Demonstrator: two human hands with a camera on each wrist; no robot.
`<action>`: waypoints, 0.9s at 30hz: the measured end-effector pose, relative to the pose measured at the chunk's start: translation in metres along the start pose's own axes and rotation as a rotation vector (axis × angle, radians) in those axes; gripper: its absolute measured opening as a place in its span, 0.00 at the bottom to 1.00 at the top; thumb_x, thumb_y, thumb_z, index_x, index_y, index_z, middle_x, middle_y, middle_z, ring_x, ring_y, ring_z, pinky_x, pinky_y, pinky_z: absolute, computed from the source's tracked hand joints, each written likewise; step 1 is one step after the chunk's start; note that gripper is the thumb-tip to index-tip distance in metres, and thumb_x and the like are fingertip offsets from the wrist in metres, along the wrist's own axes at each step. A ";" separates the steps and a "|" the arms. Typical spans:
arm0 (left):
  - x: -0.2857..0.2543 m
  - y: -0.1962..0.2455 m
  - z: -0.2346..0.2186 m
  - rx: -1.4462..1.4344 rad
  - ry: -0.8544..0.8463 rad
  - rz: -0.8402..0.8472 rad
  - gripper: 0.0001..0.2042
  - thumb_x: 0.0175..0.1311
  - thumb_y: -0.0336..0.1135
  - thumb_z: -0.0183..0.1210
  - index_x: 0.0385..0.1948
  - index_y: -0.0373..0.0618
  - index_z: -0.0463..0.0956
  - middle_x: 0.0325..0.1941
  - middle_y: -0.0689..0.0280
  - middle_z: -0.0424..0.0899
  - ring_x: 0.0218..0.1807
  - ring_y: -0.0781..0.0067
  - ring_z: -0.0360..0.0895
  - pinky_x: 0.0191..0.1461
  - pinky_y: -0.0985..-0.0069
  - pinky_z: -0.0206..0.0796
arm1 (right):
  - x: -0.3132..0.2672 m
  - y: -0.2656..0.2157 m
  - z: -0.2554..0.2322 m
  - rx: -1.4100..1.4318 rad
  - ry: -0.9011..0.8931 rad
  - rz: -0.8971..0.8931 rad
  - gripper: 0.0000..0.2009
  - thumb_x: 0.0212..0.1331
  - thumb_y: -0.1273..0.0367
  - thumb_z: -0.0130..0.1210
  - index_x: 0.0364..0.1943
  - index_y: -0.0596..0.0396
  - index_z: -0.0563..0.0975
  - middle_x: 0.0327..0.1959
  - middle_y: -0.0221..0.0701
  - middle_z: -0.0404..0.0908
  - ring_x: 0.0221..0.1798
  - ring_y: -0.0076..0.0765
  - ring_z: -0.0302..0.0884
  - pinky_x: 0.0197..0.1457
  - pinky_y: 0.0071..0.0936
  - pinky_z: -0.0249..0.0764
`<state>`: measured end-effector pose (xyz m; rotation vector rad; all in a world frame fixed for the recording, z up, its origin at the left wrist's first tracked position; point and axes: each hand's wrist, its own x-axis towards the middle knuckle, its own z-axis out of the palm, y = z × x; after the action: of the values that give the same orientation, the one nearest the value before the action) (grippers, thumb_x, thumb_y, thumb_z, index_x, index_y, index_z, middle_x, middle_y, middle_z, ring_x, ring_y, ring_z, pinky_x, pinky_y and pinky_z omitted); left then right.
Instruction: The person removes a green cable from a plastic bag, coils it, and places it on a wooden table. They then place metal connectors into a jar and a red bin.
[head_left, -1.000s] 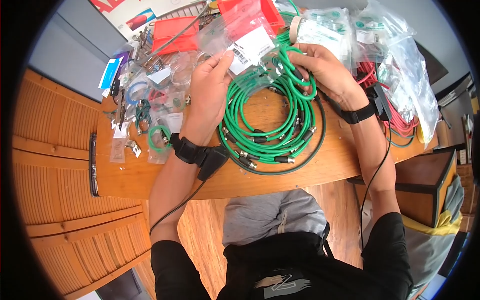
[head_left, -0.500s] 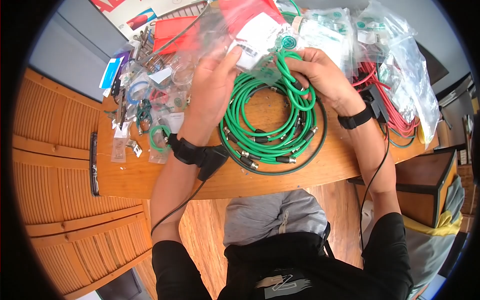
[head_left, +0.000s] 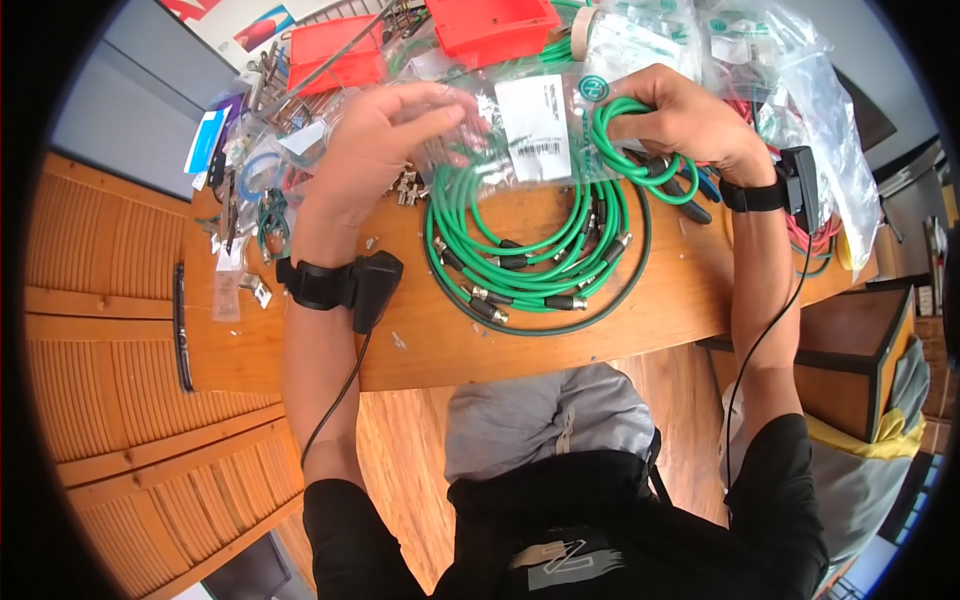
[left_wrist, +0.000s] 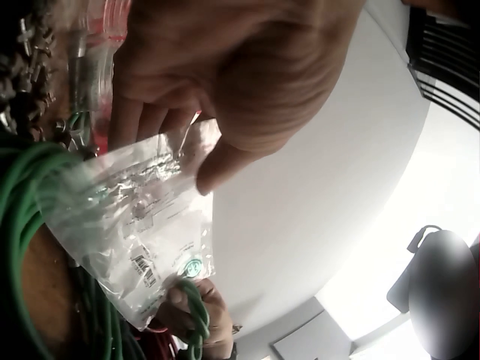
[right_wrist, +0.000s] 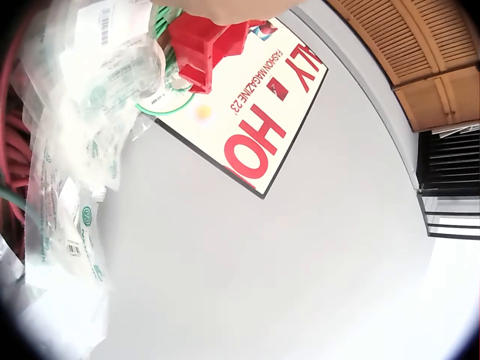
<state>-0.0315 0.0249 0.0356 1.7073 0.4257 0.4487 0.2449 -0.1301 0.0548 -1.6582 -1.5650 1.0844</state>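
A clear plastic bag (head_left: 538, 125) with a white barcode label is stretched between both hands above the table. My left hand (head_left: 385, 135) is at its left end, fingers extended and seen through the plastic, thumb apart from them. In the left wrist view, those fingers pass behind the upper edge of the bag (left_wrist: 135, 217). My right hand (head_left: 685, 120) pinches a small coil of green cable (head_left: 610, 150) at the bag's right end. Beneath lies a large coil of green cables (head_left: 480, 300) with black-sleeved metal connectors. In the right wrist view, only part of a hand (right_wrist: 232, 9) shows.
Red plastic bins (head_left: 490, 30) stand at the back. Packed clear bags (head_left: 650, 45) and red cables lie at the back right. Small metal connectors (head_left: 408, 187) sit near the left hand. Dark-handled pliers (head_left: 692, 210) lie under the right hand. Small bagged parts crowd the table's left side.
The left hand has moved left and its fingers have straightened. The right hand has shifted right with the small green coil. The bag now spans wider and flatter between them.
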 end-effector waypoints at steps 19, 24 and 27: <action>0.001 -0.001 0.019 0.216 0.113 -0.145 0.14 0.66 0.34 0.65 0.46 0.31 0.83 0.38 0.60 0.89 0.39 0.76 0.86 0.44 0.79 0.78 | 0.010 -0.007 0.023 0.118 0.360 -0.149 0.14 0.65 0.67 0.62 0.52 0.56 0.79 0.22 0.17 0.71 0.24 0.11 0.63 0.26 0.16 0.55; 0.007 -0.016 0.031 -0.088 0.161 -0.077 0.14 0.71 0.35 0.61 0.47 0.30 0.82 0.42 0.58 0.89 0.42 0.75 0.86 0.46 0.78 0.78 | 0.016 0.000 0.026 0.152 0.425 -0.233 0.16 0.70 0.63 0.58 0.56 0.54 0.77 0.25 0.19 0.72 0.26 0.14 0.65 0.27 0.15 0.61; 0.009 -0.024 0.034 -0.121 0.185 -0.068 0.14 0.72 0.35 0.60 0.48 0.30 0.81 0.43 0.58 0.88 0.46 0.75 0.86 0.48 0.79 0.78 | 0.011 -0.007 0.031 0.163 0.354 -0.185 0.15 0.72 0.62 0.56 0.56 0.53 0.76 0.28 0.23 0.78 0.27 0.15 0.73 0.23 0.16 0.65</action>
<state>-0.0068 0.0054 0.0065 1.5359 0.5777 0.5743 0.2137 -0.1211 0.0445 -1.4694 -1.3319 0.7531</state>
